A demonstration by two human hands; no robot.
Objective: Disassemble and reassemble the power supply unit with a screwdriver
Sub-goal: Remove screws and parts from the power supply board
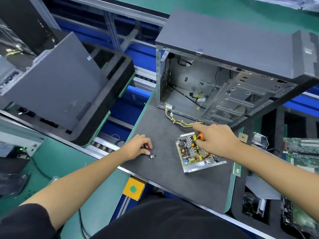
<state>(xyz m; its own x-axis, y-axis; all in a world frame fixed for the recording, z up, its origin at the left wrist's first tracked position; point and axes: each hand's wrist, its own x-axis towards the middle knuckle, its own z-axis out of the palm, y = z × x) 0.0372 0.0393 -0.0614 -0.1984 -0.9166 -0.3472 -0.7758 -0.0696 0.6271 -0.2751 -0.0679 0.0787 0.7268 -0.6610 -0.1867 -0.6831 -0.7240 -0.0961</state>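
Right hand (215,140) gripping screwdriver (198,139), tip down-left.

I have only one view, from the camera worn on the head. It looks forward and steeply down on the dark work mat (172,169), from close above. The picture is wide-angle, so straight edges bend near the borders. The person's torso fills the edge at 6 o'clock. The left hand (138,146) enters from 7 o'clock and the right hand (215,140) from 4 o'clock, both near the centre. The open computer case (233,57) stands toward 1 o'clock, farther from the lens. With one camera, no part of the scene is shared between views.
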